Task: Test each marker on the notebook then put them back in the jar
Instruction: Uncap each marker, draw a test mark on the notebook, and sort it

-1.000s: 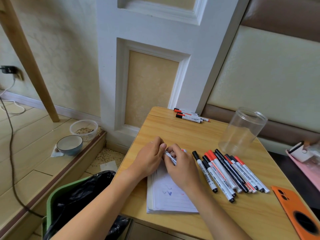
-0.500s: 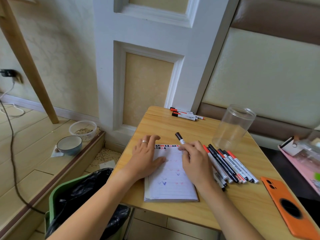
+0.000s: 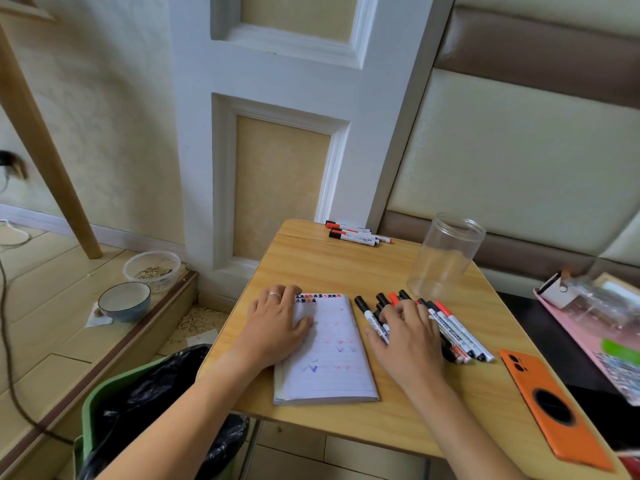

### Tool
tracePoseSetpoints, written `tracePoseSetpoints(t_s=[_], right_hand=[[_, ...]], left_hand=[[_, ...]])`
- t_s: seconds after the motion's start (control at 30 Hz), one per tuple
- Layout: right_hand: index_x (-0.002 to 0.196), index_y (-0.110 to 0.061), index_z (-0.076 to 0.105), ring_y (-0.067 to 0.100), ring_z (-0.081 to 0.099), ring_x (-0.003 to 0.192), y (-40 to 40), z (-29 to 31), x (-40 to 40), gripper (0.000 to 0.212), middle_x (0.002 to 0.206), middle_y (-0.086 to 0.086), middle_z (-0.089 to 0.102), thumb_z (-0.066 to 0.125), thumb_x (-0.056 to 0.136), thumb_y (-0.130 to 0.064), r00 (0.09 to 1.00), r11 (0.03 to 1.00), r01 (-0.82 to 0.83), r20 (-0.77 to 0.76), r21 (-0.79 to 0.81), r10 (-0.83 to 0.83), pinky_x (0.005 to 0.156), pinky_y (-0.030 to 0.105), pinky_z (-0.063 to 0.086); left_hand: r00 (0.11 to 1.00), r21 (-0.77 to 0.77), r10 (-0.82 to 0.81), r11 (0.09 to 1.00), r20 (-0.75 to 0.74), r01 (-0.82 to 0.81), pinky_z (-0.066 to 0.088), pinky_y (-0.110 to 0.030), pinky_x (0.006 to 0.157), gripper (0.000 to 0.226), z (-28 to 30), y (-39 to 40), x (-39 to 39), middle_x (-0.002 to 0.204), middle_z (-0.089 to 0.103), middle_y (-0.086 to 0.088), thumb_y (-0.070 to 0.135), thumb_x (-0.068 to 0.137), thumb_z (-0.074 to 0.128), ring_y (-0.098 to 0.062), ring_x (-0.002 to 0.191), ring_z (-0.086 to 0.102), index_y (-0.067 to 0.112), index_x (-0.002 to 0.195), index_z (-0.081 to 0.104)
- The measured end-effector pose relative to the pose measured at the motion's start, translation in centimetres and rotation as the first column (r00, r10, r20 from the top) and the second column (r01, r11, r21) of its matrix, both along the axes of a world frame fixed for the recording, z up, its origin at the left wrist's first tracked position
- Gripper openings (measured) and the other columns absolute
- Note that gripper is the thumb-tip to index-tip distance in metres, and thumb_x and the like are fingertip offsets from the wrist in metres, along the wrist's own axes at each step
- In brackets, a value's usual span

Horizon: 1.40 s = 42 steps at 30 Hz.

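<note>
A lined notebook with red, blue and black test marks lies open on the small wooden table. My left hand presses flat on its left page. To the right is a pile of several black- and red-capped markers. My right hand lies on that pile, its thumb and curled fingers around a black-capped marker at the pile's left side. The clear plastic jar stands upright and holds nothing, just behind the pile. Three more markers lie at the table's far edge.
An orange phone lies face down at the table's right front corner. A pink tray of clutter sits off to the right. Below the table's left edge is a green bin with a black bag. Two bowls stand on the floor.
My hands came apart from capping a marker over the notebook. The left hand settled flat on the page; the right carried the black-capped marker rightward and down onto the pile.
</note>
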State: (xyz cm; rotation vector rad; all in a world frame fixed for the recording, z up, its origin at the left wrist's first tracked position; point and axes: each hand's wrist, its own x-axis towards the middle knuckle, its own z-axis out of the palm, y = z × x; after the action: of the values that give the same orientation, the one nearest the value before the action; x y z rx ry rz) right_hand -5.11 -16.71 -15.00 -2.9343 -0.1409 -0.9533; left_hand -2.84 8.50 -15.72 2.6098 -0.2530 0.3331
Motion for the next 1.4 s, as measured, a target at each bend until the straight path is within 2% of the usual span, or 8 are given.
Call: tracePoseSetpoints(t_s=[0.17, 0.33, 0.43, 0.57, 0.73, 0.97, 1.2, 1.4], right_hand=[[0.097, -0.018, 0.069, 0.025, 0.056, 0.091, 0.3, -0.4, 0.2, 0.023, 0.096, 0.000, 0.058, 0.080, 0.080, -0.030, 1.000, 1.000, -0.006, -0.014, -0.016, 0.006, 0.074, 0.040, 0.048], [0.102, -0.016, 0.070, 0.025, 0.056, 0.093, 0.6, -0.2, 0.0, 0.026, 0.100, 0.002, 0.059, 0.078, 0.077, -0.020, 1.000, 1.000, 0.018, -0.020, 0.010, -0.018, 0.075, 0.040, 0.048], [0.111, -0.016, 0.067, 0.023, 0.056, 0.102, 1.9, 0.7, -0.2, 0.026, 0.111, 0.000, 0.059, 0.063, 0.088, -0.028, 0.992, 0.989, -0.120, -0.019, 0.088, 0.122, 0.084, 0.039, 0.051], [0.126, -0.021, 0.063, 0.014, 0.054, 0.117, 4.5, 1.3, -0.7, 0.041, 0.126, -0.009, 0.055, 0.046, 0.098, -0.046, 0.859, 0.862, -0.405, -0.196, 0.305, 0.473, 0.101, 0.033, 0.047], [0.136, -0.031, 0.059, 0.011, 0.045, 0.128, 6.0, 0.3, -0.9, 0.051, 0.131, -0.015, 0.050, 0.039, 0.096, -0.055, 0.805, 0.866, -0.445, -0.322, 0.228, 0.498, 0.109, 0.030, 0.038], [0.127, -0.027, 0.060, 0.009, 0.043, 0.122, 6.2, 1.0, -0.2, 0.049, 0.124, -0.016, 0.050, 0.040, 0.094, -0.056, 0.799, 0.869, -0.435, -0.344, 0.236, 0.494, 0.105, 0.029, 0.040], [0.091, -0.026, 0.062, 0.008, 0.050, 0.100, 6.7, 1.4, 2.5, 0.029, 0.096, -0.015, 0.055, 0.044, 0.092, -0.049, 0.825, 0.860, -0.418, -0.274, 0.292, 0.494, 0.085, 0.029, 0.047], [0.079, -0.026, 0.057, 0.012, 0.055, 0.075, 7.3, 3.3, 9.4, 0.017, 0.079, -0.010, 0.059, 0.055, 0.095, -0.028, 0.883, 0.874, -0.336, -0.206, 0.350, 0.422, 0.067, 0.036, 0.051]], left_hand=[[1.000, -0.009, 0.006, 1.000, 0.028, -0.005, 0.026, -0.038, 0.107, 0.053, 0.0, -0.1, -0.1, 0.143, 0.041, -0.001, 0.051, 0.099, 0.048, -0.024, 0.134, 0.034, 0.027, 0.145, 0.035], [0.999, -0.035, -0.029, 0.999, 0.015, 0.029, 0.030, -0.035, 0.108, 0.061, 0.0, 0.0, 0.0, 0.141, 0.041, -0.003, 0.055, 0.095, 0.043, -0.024, 0.131, 0.034, 0.024, 0.147, 0.032], [0.999, -0.047, -0.036, 0.998, 0.014, 0.037, 0.030, -0.033, 0.107, 0.073, 0.1, 0.0, -0.2, 0.136, 0.044, -0.005, 0.061, 0.084, 0.028, -0.025, 0.127, 0.036, 0.022, 0.145, 0.034], [0.998, -0.094, -0.063, 0.993, 0.023, 0.065, 0.029, -0.031, 0.109, 0.060, 0.2, -0.1, -0.1, 0.138, 0.043, -0.005, 0.046, 0.095, 0.048, -0.023, 0.130, 0.034, 0.019, 0.146, 0.034], [0.995, -0.155, -0.102, 0.983, 0.004, 0.101, 0.029, -0.027, 0.109, 0.059, 0.3, 0.1, 0.1, 0.141, 0.040, -0.005, 0.036, 0.095, 0.055, -0.021, 0.134, 0.031, 0.018, 0.147, 0.032], [0.997, -0.094, -0.079, 0.992, 0.001, 0.079, 0.030, -0.028, 0.101, 0.067, 0.9, 0.1, 2.0, 0.131, 0.048, -0.003, 0.045, 0.081, 0.041, -0.021, 0.120, 0.038, 0.020, 0.143, 0.037], [0.999, -0.007, 0.024, 1.000, 0.040, -0.024, 0.033, -0.031, 0.091, 0.069, 0.4, -0.3, 4.1, 0.114, 0.046, 0.005, 0.058, 0.071, 0.017, -0.018, 0.108, 0.039, 0.027, 0.118, 0.056], [1.000, 0.015, -0.001, 1.000, 0.026, 0.001, 0.019, -0.035, 0.115, 0.053, 0.0, -0.1, 4.1, 0.137, 0.048, 0.012, 0.056, 0.077, 0.021, -0.017, 0.145, 0.027, 0.034, 0.113, 0.053]])
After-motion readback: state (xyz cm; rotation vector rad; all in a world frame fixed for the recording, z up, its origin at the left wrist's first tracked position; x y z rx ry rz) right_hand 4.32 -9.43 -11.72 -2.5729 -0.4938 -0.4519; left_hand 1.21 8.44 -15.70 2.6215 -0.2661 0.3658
